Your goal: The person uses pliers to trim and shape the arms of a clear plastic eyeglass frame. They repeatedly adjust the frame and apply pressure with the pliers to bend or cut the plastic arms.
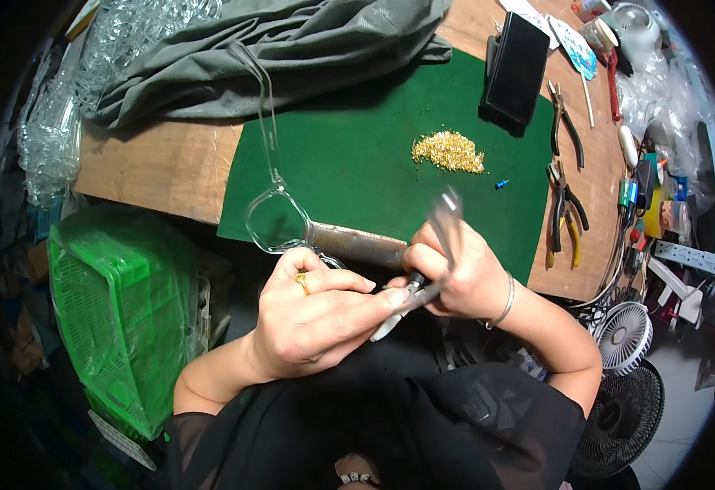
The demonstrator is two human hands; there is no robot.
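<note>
A clear eyeglass frame [273, 193] hangs from my left hand [312, 314], one temple stretching away over the green mat. Its near part is hidden behind my fingers. My left hand is closed, with a gold ring on one finger; its thumb and fingertip also pinch a grey strip at the front. My right hand [459, 269] is closed against it, fingers curled round a motion-blurred greyish piece [445, 214] that sticks up; its kind is unclear. Between the hands shows a small black-and-silver part [415, 282]. Just beyond them lies a textured metal bar [357, 245] along the mat's edge.
A pile of small gold-coloured pieces [449, 153] and a blue bit [502, 184] lie on the green mat [333, 147]. Right of them are a black phone [521, 69] and several pliers [565, 126]. Grey cloth [292, 57] covers the back; a green crate [120, 302] stands left, fans [623, 336] right.
</note>
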